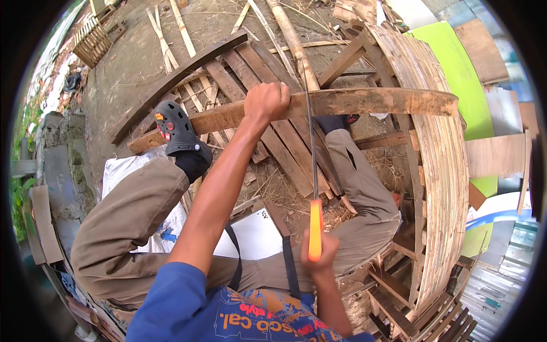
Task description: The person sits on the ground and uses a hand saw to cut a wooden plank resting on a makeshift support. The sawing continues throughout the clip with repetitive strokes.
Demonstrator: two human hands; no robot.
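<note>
A long brown wooden board lies crosswise in front of me. My left hand is closed over it near the middle, knuckles up. My right hand grips the orange-yellow handle of a handsaw. Its thin blade points away from me and crosses the board just right of my left hand. How deep the teeth sit in the wood, I cannot tell. My left foot, in a dark clog, rests over the board's left part. The board's right end lies over a slatted wooden structure.
Several loose planks lie on the dirt ground beneath the board. The slatted bamboo or wood structure stands close on my right. Beyond it are green and metal sheets. A white sheet lies between my legs, and a concrete block wall is at left.
</note>
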